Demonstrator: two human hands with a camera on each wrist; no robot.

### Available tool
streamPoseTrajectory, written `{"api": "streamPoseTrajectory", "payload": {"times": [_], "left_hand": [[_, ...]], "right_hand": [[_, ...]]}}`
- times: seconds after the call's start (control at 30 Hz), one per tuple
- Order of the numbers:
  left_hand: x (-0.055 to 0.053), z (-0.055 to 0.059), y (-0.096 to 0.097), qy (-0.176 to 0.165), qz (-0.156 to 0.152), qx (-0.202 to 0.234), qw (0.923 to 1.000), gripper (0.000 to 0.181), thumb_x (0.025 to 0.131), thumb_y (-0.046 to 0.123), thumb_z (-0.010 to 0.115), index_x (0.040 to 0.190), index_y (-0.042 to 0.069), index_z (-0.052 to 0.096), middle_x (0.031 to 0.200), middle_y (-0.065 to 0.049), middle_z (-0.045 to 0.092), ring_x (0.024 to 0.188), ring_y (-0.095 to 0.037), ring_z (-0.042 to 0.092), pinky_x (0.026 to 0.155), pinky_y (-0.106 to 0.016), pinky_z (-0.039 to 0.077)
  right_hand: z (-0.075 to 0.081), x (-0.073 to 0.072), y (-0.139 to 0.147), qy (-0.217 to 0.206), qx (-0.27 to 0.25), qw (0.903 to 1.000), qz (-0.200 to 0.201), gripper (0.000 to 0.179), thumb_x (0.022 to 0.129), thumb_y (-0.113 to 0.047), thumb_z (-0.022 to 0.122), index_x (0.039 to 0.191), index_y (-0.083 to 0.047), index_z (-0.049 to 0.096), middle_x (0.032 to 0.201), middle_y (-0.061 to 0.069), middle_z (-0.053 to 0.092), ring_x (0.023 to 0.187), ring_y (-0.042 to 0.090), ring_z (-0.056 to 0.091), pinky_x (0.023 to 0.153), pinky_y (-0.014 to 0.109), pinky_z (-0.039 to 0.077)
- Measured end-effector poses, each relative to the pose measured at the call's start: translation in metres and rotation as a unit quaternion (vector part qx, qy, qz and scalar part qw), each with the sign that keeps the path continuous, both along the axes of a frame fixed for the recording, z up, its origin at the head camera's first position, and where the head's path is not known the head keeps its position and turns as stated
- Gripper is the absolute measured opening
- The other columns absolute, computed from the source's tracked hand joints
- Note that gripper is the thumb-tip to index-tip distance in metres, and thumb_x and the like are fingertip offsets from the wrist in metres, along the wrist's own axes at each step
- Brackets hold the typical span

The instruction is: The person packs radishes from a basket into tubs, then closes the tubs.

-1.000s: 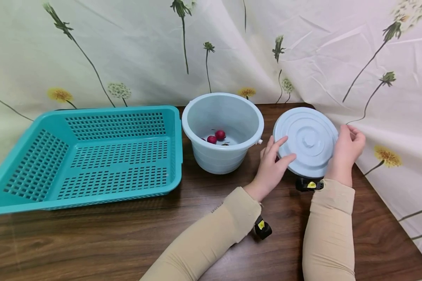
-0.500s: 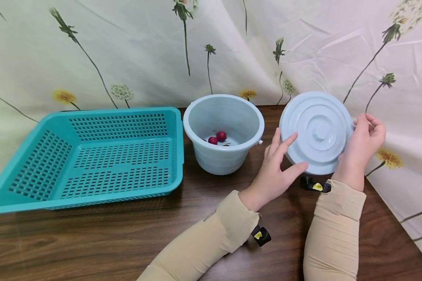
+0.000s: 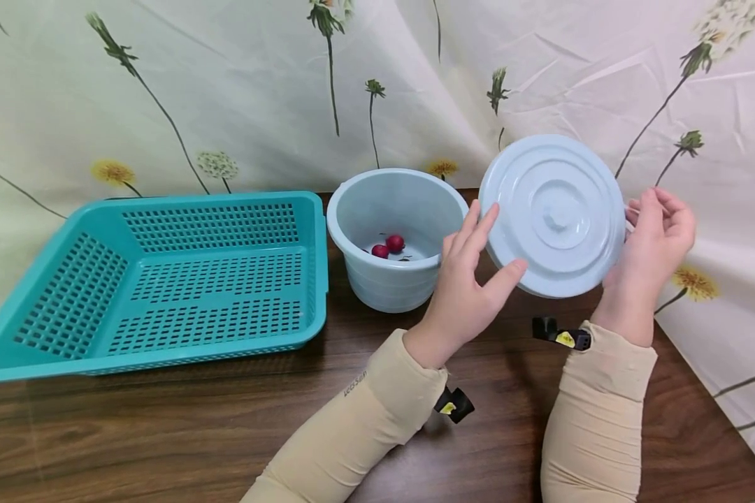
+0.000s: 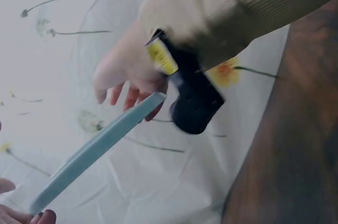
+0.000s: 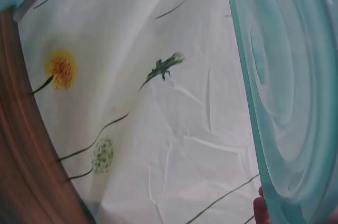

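A round pale-blue lid [image 3: 552, 218] with a raised centre knob is tilted above the table, its top facing the head camera. My right hand [image 3: 651, 244] grips its right rim, with some fingers hidden behind. At the left rim is my left hand [image 3: 462, 283], fingers fairly straight and thumb spread, touching the edge. In the left wrist view the lid [image 4: 97, 152] appears edge-on between both hands. Left of the lid stands a pale-blue bucket [image 3: 393, 283], uncovered, with a few red radish-like round things [image 3: 386, 246] on its bottom.
A teal perforated basket [image 3: 226, 272] sits left of the bucket on the dark wood table [image 3: 182, 433]. A white flower-print cloth [image 3: 258, 84] hangs behind and along the right side. Black wrist cameras [image 3: 563, 337] are strapped below both sleeves.
The lid has risen from the table and tilted up, first shifting right, then slightly left towards the bucket. Both hands have moved with it. Bucket and basket stay in place.
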State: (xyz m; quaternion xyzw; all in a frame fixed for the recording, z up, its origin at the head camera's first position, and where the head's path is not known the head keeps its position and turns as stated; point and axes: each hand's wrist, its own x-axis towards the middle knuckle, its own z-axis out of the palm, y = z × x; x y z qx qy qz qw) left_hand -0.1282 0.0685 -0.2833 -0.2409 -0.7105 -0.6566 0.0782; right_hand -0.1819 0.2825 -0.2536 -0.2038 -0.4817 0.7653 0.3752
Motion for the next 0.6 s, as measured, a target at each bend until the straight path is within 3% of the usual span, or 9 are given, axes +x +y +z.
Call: {"api": "streamPoseTrajectory", "payload": {"times": [0.17, 0.37, 0.5, 0.6], "left_hand": [[-0.004, 0.009, -0.01, -0.005, 0.017, 0.031, 0.9993, 0.065, 0.094, 0.017, 0.062, 0.153, 0.008, 0.036, 0.165, -0.004, 0.02, 0.122, -0.023, 0.036, 0.094, -0.029, 0.04], [-0.013, 0.017, -0.025, -0.036, 0.045, 0.071, 0.9959, 0.065, 0.092, 0.016, 0.063, 0.152, 0.009, 0.038, 0.163, -0.001, 0.026, 0.131, -0.019, 0.034, 0.104, -0.032, 0.044], [-0.018, 0.019, -0.034, -0.03, 0.075, 0.098, 0.9919, 0.064, 0.092, 0.015, 0.061, 0.152, 0.008, 0.038, 0.162, 0.0, 0.03, 0.134, -0.018, 0.033, 0.102, -0.031, 0.044], [-0.021, 0.021, -0.04, -0.024, 0.096, 0.124, 0.9873, 0.064, 0.092, 0.014, 0.061, 0.152, 0.006, 0.038, 0.162, -0.001, 0.031, 0.124, -0.02, 0.043, 0.095, -0.029, 0.045]], "right_hand": [[0.004, 0.001, -0.011, 0.014, 0.014, 0.9997, 0.015, 0.012, 0.094, -0.015, 0.067, 0.104, -0.009, 0.063, 0.092, 0.006, 0.059, 0.082, 0.013, 0.06, 0.066, 0.019, 0.048], [0.004, 0.001, -0.024, 0.032, 0.031, 0.9984, 0.034, 0.01, 0.094, -0.012, 0.067, 0.101, -0.008, 0.064, 0.091, 0.007, 0.062, 0.079, 0.014, 0.063, 0.063, 0.019, 0.048], [0.002, 0.0, -0.037, 0.045, 0.063, 0.9955, 0.053, 0.01, 0.094, -0.012, 0.067, 0.103, -0.008, 0.064, 0.091, 0.007, 0.063, 0.082, 0.015, 0.064, 0.067, 0.02, 0.051], [0.0, 0.0, -0.048, 0.059, 0.083, 0.9923, 0.071, 0.009, 0.094, -0.01, 0.066, 0.103, -0.007, 0.064, 0.091, 0.007, 0.062, 0.085, 0.016, 0.064, 0.068, 0.02, 0.052]]}}
